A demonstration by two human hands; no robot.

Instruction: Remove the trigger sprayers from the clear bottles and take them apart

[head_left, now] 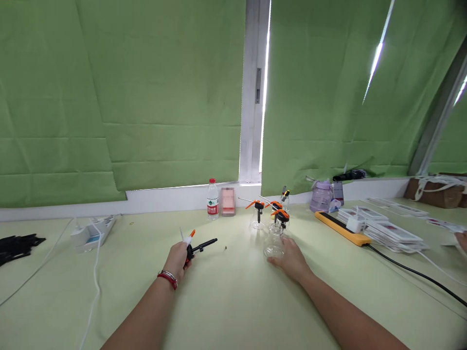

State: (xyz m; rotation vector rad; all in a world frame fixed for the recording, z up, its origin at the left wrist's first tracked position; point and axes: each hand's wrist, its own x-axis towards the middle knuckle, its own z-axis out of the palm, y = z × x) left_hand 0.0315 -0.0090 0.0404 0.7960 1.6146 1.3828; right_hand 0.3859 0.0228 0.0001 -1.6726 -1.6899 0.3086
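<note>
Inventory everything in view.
Blinds: several, green, background
Window frame: 1, white, centre
Table: 1, pale green, foreground
Dark pile: 1, black, left
Power strips: 2, white left, yellow right
Cables: several, white and black, both sides
Water bottle: 1, clear, centre rear
Phone-like slabs: 2, pink centre, dark right
Standing nozzle tops: 3, black/orange, centre right
Jug: 1, purple, right rear
Flat panels: many, white, right
Bags: count unclear, brown, far right
Held nozzle top: 1, black/orange, left hand
Jar: 1, clear, right hand
Another person's hand: 1, right edge
Left hand: 1, red bracelet, centre
Right hand: 1, bare, centre
</note>
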